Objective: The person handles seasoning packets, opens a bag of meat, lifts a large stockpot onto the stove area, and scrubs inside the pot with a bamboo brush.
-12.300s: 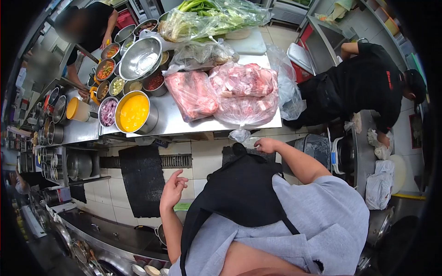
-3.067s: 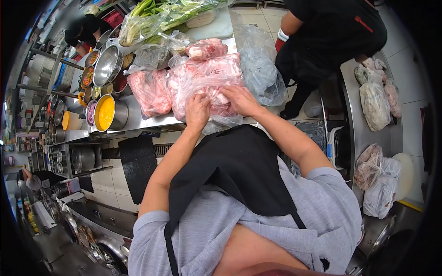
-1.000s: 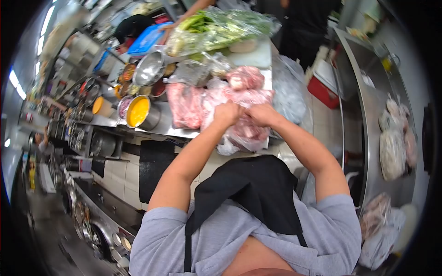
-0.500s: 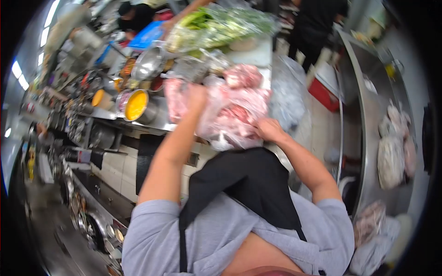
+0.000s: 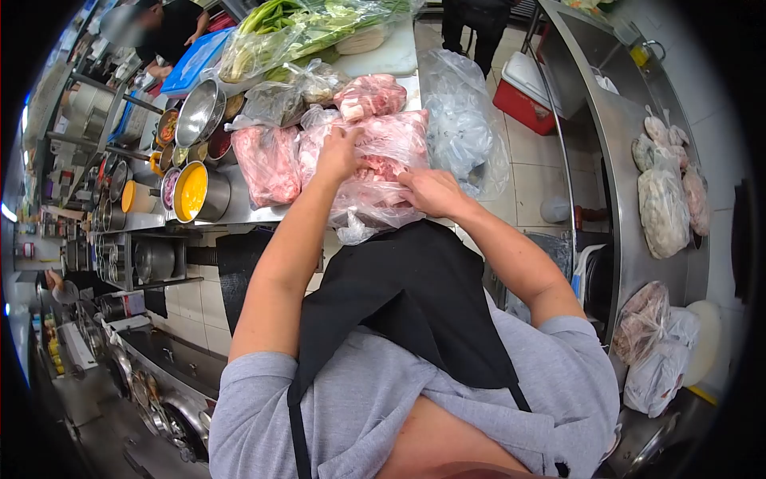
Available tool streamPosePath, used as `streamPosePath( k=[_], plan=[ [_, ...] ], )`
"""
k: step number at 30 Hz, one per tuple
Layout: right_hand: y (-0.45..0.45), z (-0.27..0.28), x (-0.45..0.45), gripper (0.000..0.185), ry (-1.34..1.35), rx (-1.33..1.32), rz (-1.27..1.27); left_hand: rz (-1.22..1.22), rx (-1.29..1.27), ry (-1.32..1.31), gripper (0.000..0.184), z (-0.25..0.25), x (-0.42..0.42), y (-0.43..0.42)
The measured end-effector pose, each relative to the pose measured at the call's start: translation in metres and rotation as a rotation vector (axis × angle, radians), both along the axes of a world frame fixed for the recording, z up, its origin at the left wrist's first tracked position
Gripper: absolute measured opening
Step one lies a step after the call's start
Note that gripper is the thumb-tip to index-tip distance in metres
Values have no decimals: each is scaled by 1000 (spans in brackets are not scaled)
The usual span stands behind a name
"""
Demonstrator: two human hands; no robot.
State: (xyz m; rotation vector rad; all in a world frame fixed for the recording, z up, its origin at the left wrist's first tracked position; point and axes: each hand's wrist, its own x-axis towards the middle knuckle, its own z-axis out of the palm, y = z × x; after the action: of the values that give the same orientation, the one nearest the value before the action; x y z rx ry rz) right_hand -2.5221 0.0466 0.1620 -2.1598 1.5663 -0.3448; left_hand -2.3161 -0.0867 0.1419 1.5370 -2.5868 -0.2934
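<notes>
Under the fingers (image 5: 409, 180), bagged meat (image 5: 381, 167), exposed between them

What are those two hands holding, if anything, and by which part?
The left hand touches the big meat bag left of its opening, the right hand at the right. Whether either truly grips it cannot be told.

Glossy plastic meat bag (image 5: 401, 137), smooth metal pot (image 5: 217, 196), matt cloth apron (image 5: 399, 275)

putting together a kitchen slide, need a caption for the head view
Left hand and right hand on a clear bag of meat, with bagged leafy greens farther back.
</notes>
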Motion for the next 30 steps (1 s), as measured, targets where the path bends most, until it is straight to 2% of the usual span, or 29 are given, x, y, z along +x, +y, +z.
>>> streamPosePath(
  k=[3,4,5,7,8,10,11,13,17,20,22,23,25,27,28,29,30],
  plan=[
    [12,-2,7,22,-23,-17,-41,-40,73,-62,58,-15,22,-26],
    [12,-1,9,22,-26,-30,-60,-53,6,-23,43,-22,24,-30],
    [9,-1,10,22,-25,-29,-68,-61,7,-21,43,-17,23,-34],
    [-1,-4,10,21,39,-324,72,-157,4,-20,29,-7,22,-41],
    [-7,-6,10,21,42,-320,64,-118,-4,-7,22,-6,22,-43],
    [-14,-8,10,19,138,-119,315,-52,27,11,24,-6,22,-42],
    [-11,0,11,19,144,-120,313,20,49,27,25,-5,22,-44],
    [-1,14,14,19,332,101,191,63,64,64,25,-5,22,-45],
    [41,0,3,19,292,52,128,174,154,128,24,4,21,-42],
    [64,-26,-2,24,150,19,69,241,202,156,25,0,22,-45],
    [79,-37,-4,25,105,262,-15,281,213,181,25,-5,22,-49],
    [88,-43,-5,25,108,262,-13,286,200,191,25,-6,22,-49],
    [102,-57,-8,23,-84,265,-44,299,186,204,24,-10,23,-53],
    [103,-64,-14,29,-109,292,-46,234,184,185,29,-12,27,-55],
    [104,-68,-18,35,-300,364,-105,246,184,181,29,-12,33,-57],
    [103,-69,-23,42,-489,436,-161,114,242,162,36,-2,38,-56],
    [105,-69,-29,42,-491,442,-143,-15,300,144,43,5,46,-53]
  ],
)
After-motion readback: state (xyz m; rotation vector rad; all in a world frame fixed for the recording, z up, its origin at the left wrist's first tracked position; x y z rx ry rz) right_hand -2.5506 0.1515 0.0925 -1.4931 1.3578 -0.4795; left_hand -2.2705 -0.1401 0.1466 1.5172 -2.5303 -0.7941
